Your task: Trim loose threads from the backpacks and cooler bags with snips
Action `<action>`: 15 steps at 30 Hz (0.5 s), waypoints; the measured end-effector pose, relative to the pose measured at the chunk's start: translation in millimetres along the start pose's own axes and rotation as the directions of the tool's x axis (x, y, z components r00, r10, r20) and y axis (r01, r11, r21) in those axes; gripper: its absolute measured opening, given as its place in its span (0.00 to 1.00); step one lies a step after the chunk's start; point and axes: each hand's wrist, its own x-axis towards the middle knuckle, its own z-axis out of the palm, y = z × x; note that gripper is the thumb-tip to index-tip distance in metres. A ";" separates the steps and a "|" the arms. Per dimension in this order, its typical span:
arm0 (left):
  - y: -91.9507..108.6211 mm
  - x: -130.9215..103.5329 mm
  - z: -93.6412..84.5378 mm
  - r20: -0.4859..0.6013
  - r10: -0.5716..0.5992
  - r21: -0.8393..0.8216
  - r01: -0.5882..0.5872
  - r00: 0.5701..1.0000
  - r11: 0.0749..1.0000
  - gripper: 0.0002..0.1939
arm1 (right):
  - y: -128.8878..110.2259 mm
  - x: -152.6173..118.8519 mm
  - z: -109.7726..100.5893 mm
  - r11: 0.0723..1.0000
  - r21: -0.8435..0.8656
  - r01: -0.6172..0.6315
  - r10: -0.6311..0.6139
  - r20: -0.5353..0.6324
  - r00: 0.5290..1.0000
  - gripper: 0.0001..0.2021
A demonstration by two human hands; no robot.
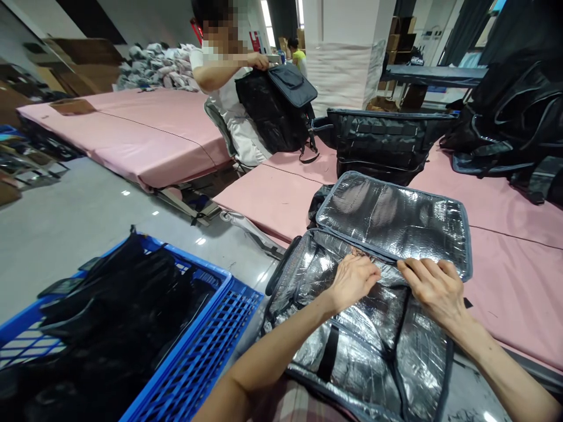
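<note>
An insulated bag [373,340] with a shiny silver lining lies open in front of me, and its grey-edged lid [391,217] is folded back onto the pink table. My left hand [357,278] is closed inside the opening, its fingers pinching the lining just below the lid seam. To its right, my right hand [433,287] grips the bag's edge where the lid joins, fingers bent over it. A black strap [329,354] crosses the lining nearer to me. The fingertips of both hands are partly hidden.
A blue plastic crate [185,357] full of black bags stands at my left. Pink-covered tables [514,293] hold a black camouflage bag [382,140] and more black bags [519,123]. Across the table, a co-worker [220,82] handles a black backpack [277,111]. Grey bundles [158,67] are piled behind.
</note>
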 end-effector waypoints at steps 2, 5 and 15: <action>-1.7 1.2 -13.3 -0.015 0.062 0.075 -0.061 0.998 0.995 0.11 | 2.6 -2.6 -1.7 1.000 -0.002 -0.021 0.021 0.017 1.000 0.08; -5.6 16.3 -30.9 -0.033 0.087 0.168 -0.080 0.996 0.983 0.11 | 5.9 -3.9 -3.3 1.000 -0.003 -0.013 0.013 -0.003 1.000 0.09; -19.6 85.4 -41.9 0.467 -0.077 0.045 0.064 0.881 0.997 0.08 | 10.5 12.3 -0.6 0.997 -0.027 0.077 -0.077 -0.013 0.997 0.09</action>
